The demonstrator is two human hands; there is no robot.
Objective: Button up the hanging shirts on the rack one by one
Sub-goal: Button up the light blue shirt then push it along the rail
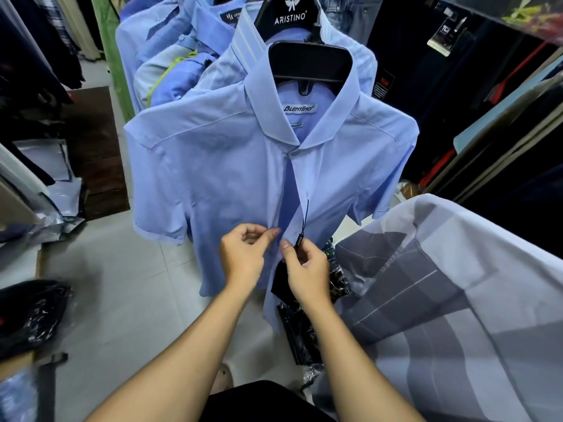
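— While the front shirt hangs on its black hanger at the near end of the rack, where are the hands?

— Both are low on its placket. The left hand pinches the left front edge between thumb and forefinger; the right hand pinches the opposite edge, just beside a small black tag dangling on a cord.

— Is it buttoned?

— Only the button under the collar is plainly fastened; lower down I cannot tell.

— What else is around?

— More blue shirts hang behind it, a second hanger reads ARISTINO, and a grey-striped shirt hangs at the right over the tiled floor.
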